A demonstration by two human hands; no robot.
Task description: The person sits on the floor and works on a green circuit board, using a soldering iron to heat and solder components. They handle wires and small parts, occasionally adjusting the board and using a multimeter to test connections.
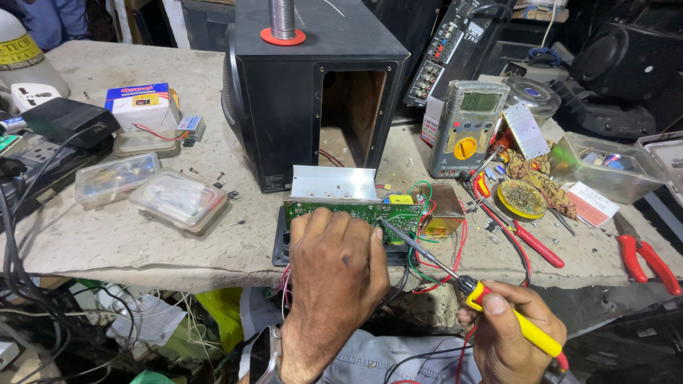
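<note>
My left hand (334, 274) grips the near edge of a green circuit board (356, 211) that stands upright at the front of the workbench, with a silver heat sink (333, 183) behind it. My right hand (509, 334) holds a yellow-handled soldering iron (498, 306) like a pen. Its metal tip reaches up and left to the board's right part, near a yellow component (400, 200). Red, green and black wires (441, 249) trail from the board over the bench edge.
A black speaker cabinet (313, 85) with an open back stands behind the board. A multimeter (469, 128), solder wire reel (521, 199) and red pliers (644, 259) lie to the right. Clear plastic parts boxes (178, 200) and a power strip (50, 153) sit left.
</note>
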